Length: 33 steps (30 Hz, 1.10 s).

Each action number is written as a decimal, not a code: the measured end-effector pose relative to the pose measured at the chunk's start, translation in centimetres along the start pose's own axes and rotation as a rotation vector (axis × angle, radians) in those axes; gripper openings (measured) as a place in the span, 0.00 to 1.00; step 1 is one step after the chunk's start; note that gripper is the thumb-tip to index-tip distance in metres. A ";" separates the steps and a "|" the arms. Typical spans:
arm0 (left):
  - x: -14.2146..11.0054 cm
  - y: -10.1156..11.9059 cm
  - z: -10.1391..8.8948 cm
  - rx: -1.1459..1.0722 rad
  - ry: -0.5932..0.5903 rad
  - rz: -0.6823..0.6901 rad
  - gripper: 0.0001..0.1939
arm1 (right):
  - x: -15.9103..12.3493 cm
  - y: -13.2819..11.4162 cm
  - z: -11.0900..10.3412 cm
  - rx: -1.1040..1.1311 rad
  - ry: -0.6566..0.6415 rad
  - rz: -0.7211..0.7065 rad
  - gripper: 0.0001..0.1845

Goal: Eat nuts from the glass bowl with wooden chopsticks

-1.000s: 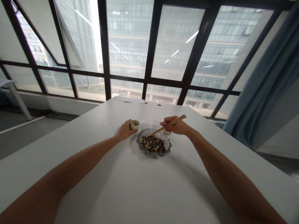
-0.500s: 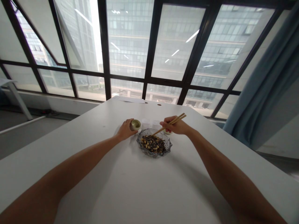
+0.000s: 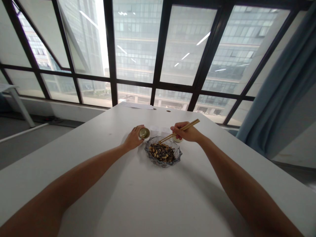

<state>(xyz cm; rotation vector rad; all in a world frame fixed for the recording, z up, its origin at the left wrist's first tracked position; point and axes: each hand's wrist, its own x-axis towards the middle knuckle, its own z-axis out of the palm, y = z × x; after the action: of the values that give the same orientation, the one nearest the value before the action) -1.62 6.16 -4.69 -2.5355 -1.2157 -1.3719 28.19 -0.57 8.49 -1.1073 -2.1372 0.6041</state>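
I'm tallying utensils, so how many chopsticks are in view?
2. Both chopsticks are in the right hand, slanting down with their tips over the glass bowl. I see no others.

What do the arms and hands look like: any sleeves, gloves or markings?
Both forearms are bare, with no sleeve in view. The left hand and right hand wear no gloves. No watch shows; any ring is too small to tell.

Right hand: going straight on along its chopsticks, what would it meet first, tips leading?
Most likely the seed-like mix in the glass bowl: the wooden chopsticks in the right hand slant toward it, though depth at the tips is unclear.
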 end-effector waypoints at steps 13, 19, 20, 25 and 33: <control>0.3 -0.2 0.3 0.010 0.017 -0.246 0.37 | 0.8 0.7 0.5 0.170 0.303 0.003 0.33; 0.4 -0.7 0.5 -0.016 0.036 -0.248 0.37 | 1.4 3.6 3.6 0.073 0.692 -0.158 0.29; 0.4 -0.7 0.5 -0.020 0.039 -0.246 0.37 | 1.4 4.0 4.0 0.040 0.691 -0.169 0.28; 0.4 -0.9 0.6 -0.032 0.048 -0.250 0.38 | 1.1 4.7 4.7 -0.063 0.722 -0.190 0.27; 0.4 -0.8 0.6 -0.033 0.044 -0.263 0.38 | 1.0 4.5 5.2 -0.090 0.700 -0.185 0.26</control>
<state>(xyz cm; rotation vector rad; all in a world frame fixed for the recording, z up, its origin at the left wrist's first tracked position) -1.57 7.15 -5.00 -2.4197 -1.5762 -1.4980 26.45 2.12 2.40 -0.9650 -1.6306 0.0130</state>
